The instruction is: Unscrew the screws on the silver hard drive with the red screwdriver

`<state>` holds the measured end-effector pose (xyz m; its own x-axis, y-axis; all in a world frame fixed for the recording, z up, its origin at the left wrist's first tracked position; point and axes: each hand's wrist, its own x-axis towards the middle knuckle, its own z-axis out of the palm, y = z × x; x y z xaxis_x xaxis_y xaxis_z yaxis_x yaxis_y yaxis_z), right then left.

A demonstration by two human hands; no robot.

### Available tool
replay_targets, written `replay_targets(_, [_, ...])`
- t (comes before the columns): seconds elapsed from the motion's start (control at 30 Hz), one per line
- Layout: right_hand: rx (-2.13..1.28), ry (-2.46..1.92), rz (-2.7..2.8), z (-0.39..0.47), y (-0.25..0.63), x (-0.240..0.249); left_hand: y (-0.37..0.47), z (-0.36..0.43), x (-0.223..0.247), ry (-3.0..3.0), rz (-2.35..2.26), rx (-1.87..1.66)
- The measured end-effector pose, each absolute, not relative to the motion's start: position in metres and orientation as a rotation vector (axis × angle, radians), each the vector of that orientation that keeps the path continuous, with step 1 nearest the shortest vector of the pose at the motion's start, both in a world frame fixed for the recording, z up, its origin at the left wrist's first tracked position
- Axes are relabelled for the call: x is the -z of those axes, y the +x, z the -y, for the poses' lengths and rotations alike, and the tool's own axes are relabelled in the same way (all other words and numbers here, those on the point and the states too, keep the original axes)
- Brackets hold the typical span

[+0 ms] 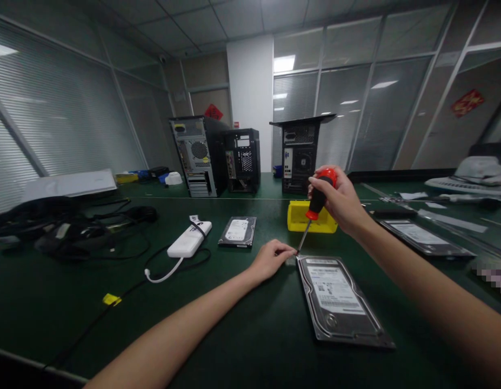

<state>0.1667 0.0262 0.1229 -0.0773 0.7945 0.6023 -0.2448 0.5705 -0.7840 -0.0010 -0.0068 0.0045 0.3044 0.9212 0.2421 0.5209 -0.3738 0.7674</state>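
My right hand point(339, 197) is wrapped round the red and black handle of a screwdriver point(317, 204). The shaft slants down to the far left corner of a hard drive point(337, 300), which lies flat with its label up. Beside that corner my left hand point(271, 258) is closed, its fingertips together at the screwdriver's tip. What those fingertips hold, if anything, is too small to make out. A yellow open box point(295, 217) stands just behind the screwdriver.
On the green table point(238, 324), a smaller hard drive point(237, 232) and a white power strip point(190, 239) lie to the left. Another hard drive point(426, 237) is at right. Black cables point(64, 221) fill the far left. Computer cases point(199, 156) stand at the back.
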Motion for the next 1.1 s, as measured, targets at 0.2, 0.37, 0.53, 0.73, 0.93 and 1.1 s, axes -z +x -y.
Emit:
replay_targets(0.2, [-0.913,-0.557,1.372,-0.0267,0.1682,-0.1238,-0.0018,0.0057,-0.0031,2.031,-1.267,-0.918])
replay_targets(0.37, [-0.907,-0.562,1.361,-0.0294,0.1699,-0.1228,-0.0027,0.0052,-0.0016,2.027,-1.246,-0.935])
replay_targets(0.53, [-0.911,-0.562,1.386,-0.0305,0.1686,-0.1205,-0.0026,0.0052,-0.0016,2.016,-1.255,-0.945])
replay_targets(0.73, [-0.883,-0.562,1.403,-0.0324,0.1678,-0.1183,-0.0018,0.0047,-0.0018,2.033,-1.243,-0.943])
replay_targets(0.93, [-0.888,-0.562,1.427,-0.0321,0.1671,-0.117,-0.0016,0.0058,-0.0031,2.022,-1.249,-0.946])
replay_targets(1.1, [-0.876,-0.567,1.433,-0.029,0.1672,-0.1193,-0.0017,0.0072,-0.0035,2.022,-1.251,-0.956])
